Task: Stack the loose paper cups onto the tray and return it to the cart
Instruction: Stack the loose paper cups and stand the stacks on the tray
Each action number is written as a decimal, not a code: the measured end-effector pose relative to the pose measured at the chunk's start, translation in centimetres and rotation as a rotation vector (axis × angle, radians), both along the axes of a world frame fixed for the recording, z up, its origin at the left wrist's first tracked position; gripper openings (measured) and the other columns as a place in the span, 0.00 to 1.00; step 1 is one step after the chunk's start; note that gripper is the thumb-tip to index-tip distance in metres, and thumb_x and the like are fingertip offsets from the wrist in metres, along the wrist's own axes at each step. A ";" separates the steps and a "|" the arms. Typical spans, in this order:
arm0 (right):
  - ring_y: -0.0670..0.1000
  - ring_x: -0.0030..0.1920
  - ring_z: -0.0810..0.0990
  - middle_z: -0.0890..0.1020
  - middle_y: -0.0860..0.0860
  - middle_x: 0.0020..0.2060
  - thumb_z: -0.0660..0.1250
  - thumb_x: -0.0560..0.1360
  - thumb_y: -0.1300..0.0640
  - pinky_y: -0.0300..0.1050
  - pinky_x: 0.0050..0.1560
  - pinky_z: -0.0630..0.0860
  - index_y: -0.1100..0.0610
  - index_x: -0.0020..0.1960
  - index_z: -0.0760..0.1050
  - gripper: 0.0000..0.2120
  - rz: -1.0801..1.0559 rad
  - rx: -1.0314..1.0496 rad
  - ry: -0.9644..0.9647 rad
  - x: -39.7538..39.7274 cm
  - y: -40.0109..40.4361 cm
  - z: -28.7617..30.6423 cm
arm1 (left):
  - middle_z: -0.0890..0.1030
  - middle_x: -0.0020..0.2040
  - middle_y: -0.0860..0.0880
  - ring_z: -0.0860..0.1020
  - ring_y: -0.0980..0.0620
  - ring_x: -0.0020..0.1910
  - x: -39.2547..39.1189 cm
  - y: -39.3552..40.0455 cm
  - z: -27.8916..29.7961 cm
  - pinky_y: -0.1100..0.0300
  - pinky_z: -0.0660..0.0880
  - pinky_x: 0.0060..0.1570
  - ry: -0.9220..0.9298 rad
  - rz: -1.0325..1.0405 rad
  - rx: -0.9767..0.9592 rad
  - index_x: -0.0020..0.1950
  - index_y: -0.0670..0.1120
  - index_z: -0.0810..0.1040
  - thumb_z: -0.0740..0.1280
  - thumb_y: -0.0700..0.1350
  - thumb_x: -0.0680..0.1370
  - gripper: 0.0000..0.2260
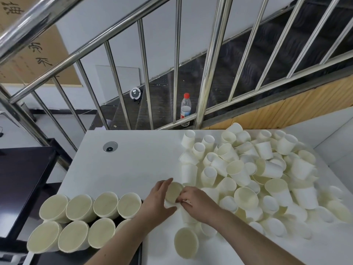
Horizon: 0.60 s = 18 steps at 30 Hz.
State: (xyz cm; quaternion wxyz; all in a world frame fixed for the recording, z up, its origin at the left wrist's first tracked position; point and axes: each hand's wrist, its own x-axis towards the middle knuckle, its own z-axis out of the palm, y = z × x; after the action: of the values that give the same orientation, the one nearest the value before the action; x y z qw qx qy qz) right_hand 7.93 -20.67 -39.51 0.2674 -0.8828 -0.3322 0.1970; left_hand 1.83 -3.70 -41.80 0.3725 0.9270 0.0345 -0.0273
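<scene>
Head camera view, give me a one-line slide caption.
Both hands hold one paper cup between cup stacks and loose pile.

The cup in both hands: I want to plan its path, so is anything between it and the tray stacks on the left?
Nothing visible does. The cup, held by the left hand and right hand, sits just right of the tray stacks, with only bare table and the left hand itself between.

The cups (240, 173) are matt paper on a smooth white surface (133, 159); behind it, a glossy metal railing (214, 60) and wood panel (286, 109).
</scene>
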 end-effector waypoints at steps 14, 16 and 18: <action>0.44 0.56 0.78 0.71 0.42 0.66 0.64 0.78 0.50 0.40 0.56 0.71 0.51 0.68 0.71 0.20 -0.182 -0.180 -0.020 1.6 -1.1 -1.3 | 0.60 0.67 0.51 0.65 0.50 0.65 1.4 0.6 -0.7 0.58 0.74 0.50 0.219 -0.075 0.321 0.76 0.51 0.54 0.65 0.46 0.72 0.35; 0.49 0.64 0.75 0.71 0.45 0.67 0.65 0.77 0.49 0.43 0.61 0.71 0.52 0.70 0.70 0.22 -0.174 -0.275 0.017 1.7 -1.0 -1.9 | 0.60 0.67 0.50 0.65 0.50 0.65 1.5 0.5 -1.0 0.57 0.74 0.51 0.250 -0.096 0.331 0.76 0.51 0.55 0.66 0.45 0.72 0.35; 0.50 0.64 0.74 0.73 0.47 0.66 0.66 0.77 0.49 0.44 0.63 0.71 0.52 0.70 0.70 0.23 -0.182 -0.313 0.047 1.8 -0.7 -2.6 | 0.60 0.67 0.50 0.65 0.50 0.65 1.5 0.5 -1.2 0.58 0.73 0.53 0.266 -0.109 0.331 0.76 0.51 0.55 0.66 0.44 0.72 0.34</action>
State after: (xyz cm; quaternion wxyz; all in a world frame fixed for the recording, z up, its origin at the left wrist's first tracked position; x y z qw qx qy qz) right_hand 9.71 -21.41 -42.13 0.1511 -0.9352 -0.2097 0.2421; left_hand 3.35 -3.23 -43.03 0.2055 0.9642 0.0371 -0.1637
